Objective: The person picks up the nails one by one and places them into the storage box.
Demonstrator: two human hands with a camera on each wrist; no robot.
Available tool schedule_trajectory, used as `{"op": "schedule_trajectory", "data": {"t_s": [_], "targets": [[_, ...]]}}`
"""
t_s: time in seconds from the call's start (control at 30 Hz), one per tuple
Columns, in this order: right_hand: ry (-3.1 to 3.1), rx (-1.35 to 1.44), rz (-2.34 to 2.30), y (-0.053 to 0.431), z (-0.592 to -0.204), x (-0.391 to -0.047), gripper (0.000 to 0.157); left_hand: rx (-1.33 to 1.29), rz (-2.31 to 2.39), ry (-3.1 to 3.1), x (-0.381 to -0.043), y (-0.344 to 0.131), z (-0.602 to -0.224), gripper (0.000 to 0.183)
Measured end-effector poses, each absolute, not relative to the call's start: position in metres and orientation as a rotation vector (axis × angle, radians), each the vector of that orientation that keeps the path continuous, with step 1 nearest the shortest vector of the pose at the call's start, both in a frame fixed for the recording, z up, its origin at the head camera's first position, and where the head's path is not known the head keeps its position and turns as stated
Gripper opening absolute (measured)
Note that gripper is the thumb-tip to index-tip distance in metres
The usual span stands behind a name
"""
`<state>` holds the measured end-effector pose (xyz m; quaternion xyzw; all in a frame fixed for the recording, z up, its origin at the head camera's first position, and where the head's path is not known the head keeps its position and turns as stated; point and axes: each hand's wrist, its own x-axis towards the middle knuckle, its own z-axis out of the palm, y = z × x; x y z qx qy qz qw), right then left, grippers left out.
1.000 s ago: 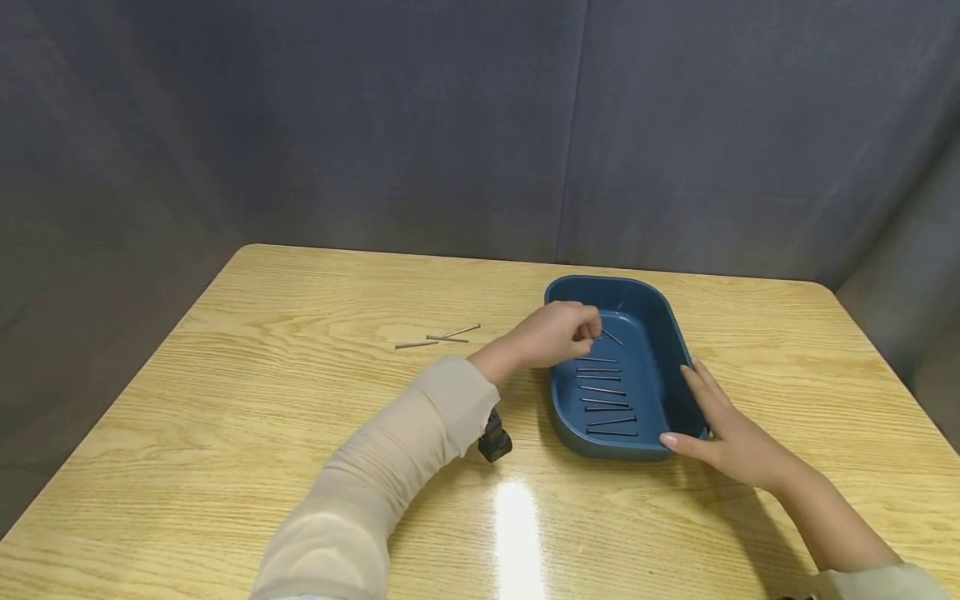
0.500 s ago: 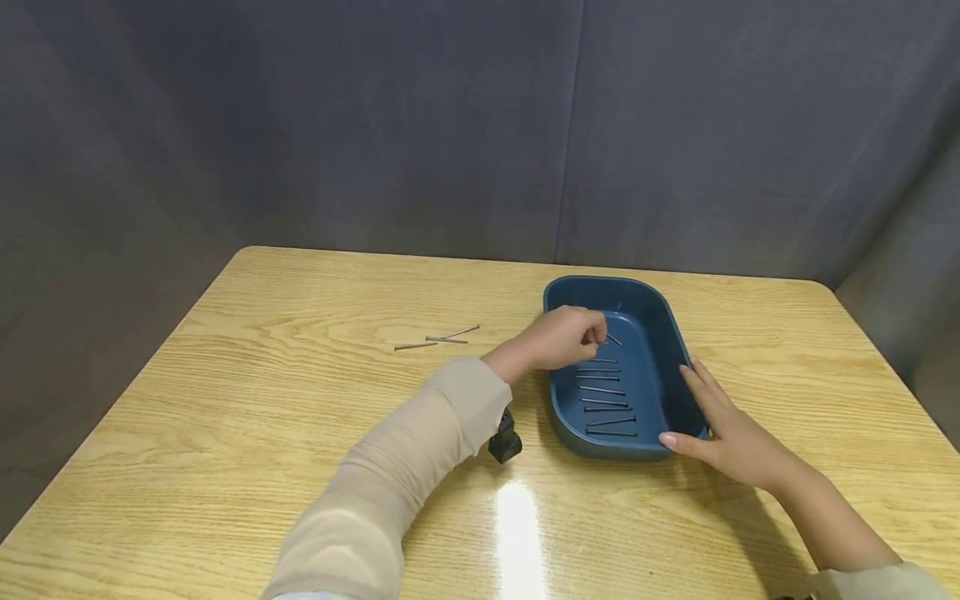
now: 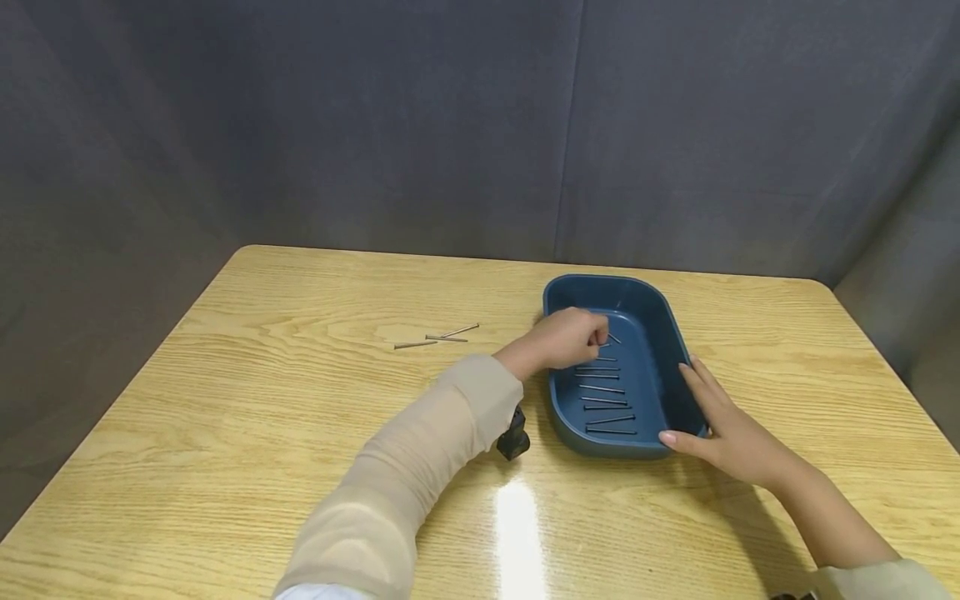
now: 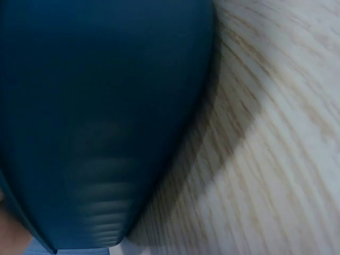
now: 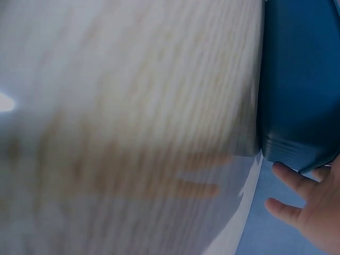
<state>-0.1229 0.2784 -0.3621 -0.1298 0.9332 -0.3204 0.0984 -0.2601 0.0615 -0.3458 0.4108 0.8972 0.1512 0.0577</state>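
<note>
A deep blue plastic bin with rounded corners stands right of the middle in the head view. Several nails lie crosswise in a loose column on its floor. My left hand reaches over the bin's left wall with curled fingers, thumb and fingertips low at a nail that the hand partly covers. In the left wrist view the bin's outer wall fills the left side. My right hand rests against the bin's near right corner, thumb on the rim, its other fingers straight and spread along the side.
Loose nails lie in a small group on the wooden table, left of the bin. A black device sits beneath my left wrist. A dark grey curtain hangs behind the table.
My left hand has shifted slightly right and toward me inside the bin, uncovering more of a nail beneath it. The right hand and the bin stay put.
</note>
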Motion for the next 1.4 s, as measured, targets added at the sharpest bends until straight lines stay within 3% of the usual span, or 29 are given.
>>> {"op": "schedule_trajectory", "data": {"t_s": [1.03, 1.4], "targets": [[2.741, -0.402, -0.97, 0.279, -0.362, -0.123, 0.092, 1.201, 0.145, 2.787, -0.267, 0.089, -0.353, 0.007], [2.739, -0.403, -0.98, 0.279, -0.362, -0.123, 0.092, 1.126, -0.004, 2.82, -0.266, 0.096, -0.356, 0.013]]}}
